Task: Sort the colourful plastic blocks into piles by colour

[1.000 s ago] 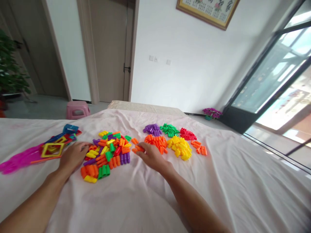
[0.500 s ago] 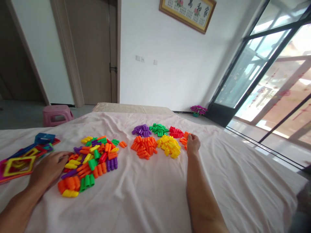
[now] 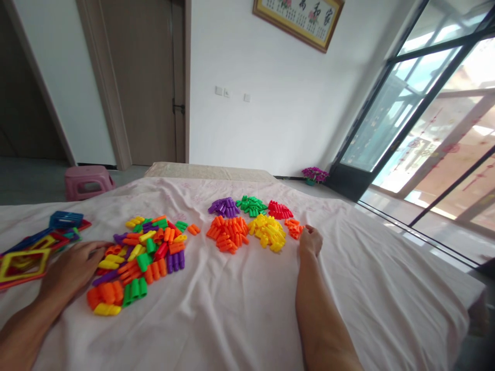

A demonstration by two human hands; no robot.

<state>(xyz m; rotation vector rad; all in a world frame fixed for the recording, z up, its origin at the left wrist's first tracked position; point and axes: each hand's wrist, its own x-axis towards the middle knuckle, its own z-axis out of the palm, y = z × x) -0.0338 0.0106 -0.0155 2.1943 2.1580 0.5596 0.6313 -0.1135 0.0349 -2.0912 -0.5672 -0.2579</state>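
1. Setting pieces at the small orange group (image 3: 294, 229), toward the tabletop's (image 3: 240, 319) far edge, seems the step in hand. The right hand (image 3: 311, 241) has bent fingers just beside it; any hold is unclear.
2. The left hand (image 3: 73, 265) curls its fingers loosely at the mixed heap (image 3: 149, 251), nearer the left edge; its grip is hidden.
3. Returning rightward to leftward probably calls for passing the yellow pile (image 3: 267, 232) and large orange pile (image 3: 228, 233). A yellow frame (image 3: 26, 254) crowds the left hand.

From the view's middle, a messy, many-colored tube pile (image 3: 144, 262) lies at eight o'clock and a little orange pile (image 3: 294, 229) at four.
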